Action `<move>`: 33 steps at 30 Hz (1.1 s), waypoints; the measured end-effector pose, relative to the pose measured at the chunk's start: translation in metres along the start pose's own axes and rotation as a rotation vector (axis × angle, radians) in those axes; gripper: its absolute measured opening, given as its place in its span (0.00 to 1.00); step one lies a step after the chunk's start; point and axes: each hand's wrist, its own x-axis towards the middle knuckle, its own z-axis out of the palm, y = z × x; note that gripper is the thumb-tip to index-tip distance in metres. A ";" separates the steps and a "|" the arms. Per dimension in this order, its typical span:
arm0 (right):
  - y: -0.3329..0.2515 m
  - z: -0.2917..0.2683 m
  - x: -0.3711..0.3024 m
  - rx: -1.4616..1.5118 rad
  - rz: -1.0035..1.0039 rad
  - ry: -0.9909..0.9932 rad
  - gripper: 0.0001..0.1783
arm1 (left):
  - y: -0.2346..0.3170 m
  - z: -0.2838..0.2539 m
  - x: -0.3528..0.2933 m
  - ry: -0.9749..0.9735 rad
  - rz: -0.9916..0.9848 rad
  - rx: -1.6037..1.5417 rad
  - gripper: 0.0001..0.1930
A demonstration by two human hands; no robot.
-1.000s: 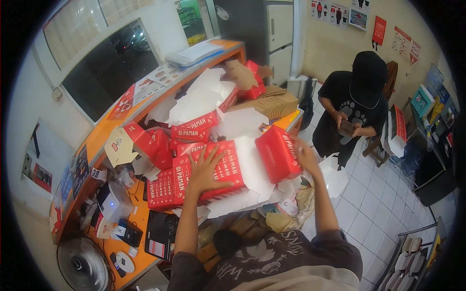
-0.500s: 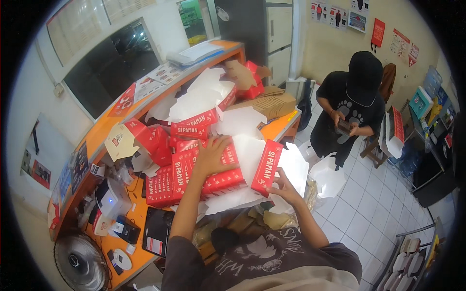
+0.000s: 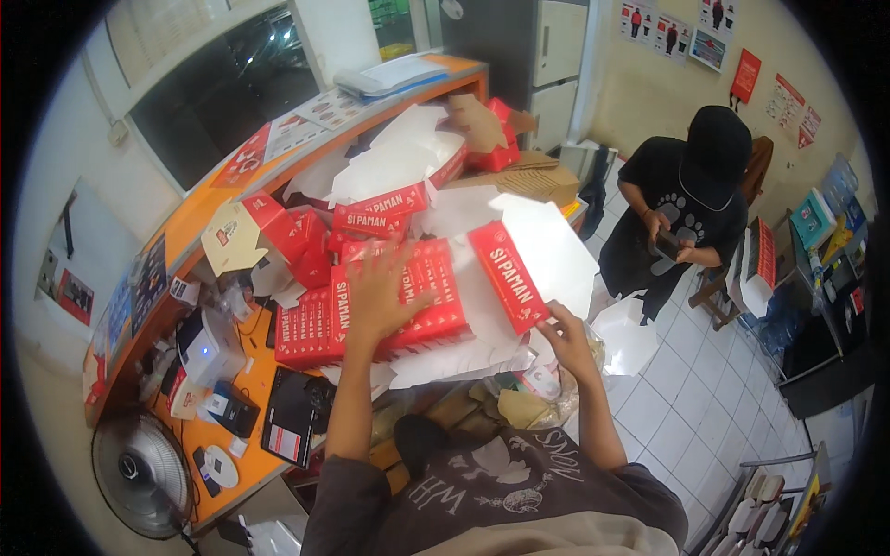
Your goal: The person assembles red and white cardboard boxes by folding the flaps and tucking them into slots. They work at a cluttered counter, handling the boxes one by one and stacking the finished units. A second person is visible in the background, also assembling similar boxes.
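Observation:
My right hand [image 3: 568, 341] pinches the lower right corner of a folded food carton [image 3: 507, 278], whose red printed side faces up. White flaps [image 3: 547, 246] spread out from behind this carton. My left hand [image 3: 380, 295], slightly blurred, has its fingers spread over a row of flattened red cartons [image 3: 431, 283] packed side by side, holding nothing. Whether its palm touches them I cannot tell. More red cartons [image 3: 306, 329] stand to its left, and two loose red ones [image 3: 378, 211] lie beyond its fingertips.
Assembled red boxes [image 3: 301, 243] and white cartons [image 3: 394, 153] crowd the orange counter [image 3: 264, 403]. Nearer left are a white printer [image 3: 209, 347], a tablet [image 3: 289, 431] and a fan [image 3: 139, 477]. To the right a person [image 3: 681, 199] in black stands holding a phone.
The carton in my right hand has tilted, its top swinging left, and its white flaps show more widely. My left hand's fingers have spread and shifted left over the row. The whole view has shifted slightly.

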 end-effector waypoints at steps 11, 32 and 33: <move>0.023 0.122 0.054 0.663 -0.087 -0.054 0.34 | -0.082 0.023 -0.122 -0.058 -1.178 -1.538 0.43; 0.012 0.138 0.043 0.631 -0.075 -0.062 0.12 | -0.092 0.084 -0.139 0.622 -1.181 -1.512 0.36; 0.024 0.131 0.051 0.451 -0.124 0.040 0.11 | -0.095 0.082 -0.137 0.616 -1.147 -1.390 0.36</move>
